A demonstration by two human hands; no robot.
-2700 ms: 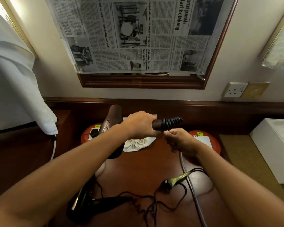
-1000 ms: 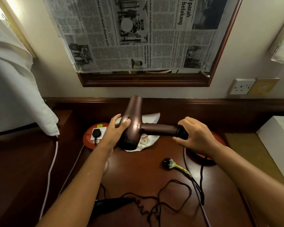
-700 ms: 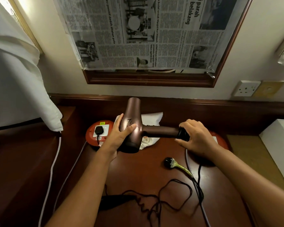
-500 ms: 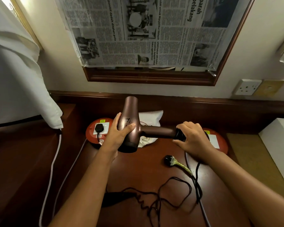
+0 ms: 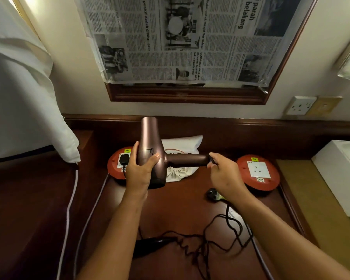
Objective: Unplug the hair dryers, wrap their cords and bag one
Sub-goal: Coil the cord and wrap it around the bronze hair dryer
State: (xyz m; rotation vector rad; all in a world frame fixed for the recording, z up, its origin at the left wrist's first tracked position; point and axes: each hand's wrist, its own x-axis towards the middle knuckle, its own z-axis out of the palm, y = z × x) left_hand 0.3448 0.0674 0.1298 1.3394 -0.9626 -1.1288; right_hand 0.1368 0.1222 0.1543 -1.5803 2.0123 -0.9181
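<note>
The right hand (image 5: 223,174) has slid off the handle and pinches the cord end. The left hand (image 5: 140,170) grips the hair dryer (image 5: 151,150) above the desk (image 5: 180,207). The loose cord (image 5: 226,225) may snag.

Both arms outstretched, left hand (image 5: 141,172) and right hand (image 5: 225,173) gripping.

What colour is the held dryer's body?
Metallic bronze-brown hair dryer; head view.

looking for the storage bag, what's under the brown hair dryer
A white drawstring bag lies on the desk under the brown hair dryer. The dryer's handle and body cover its middle, so its contents cannot be seen.
</note>
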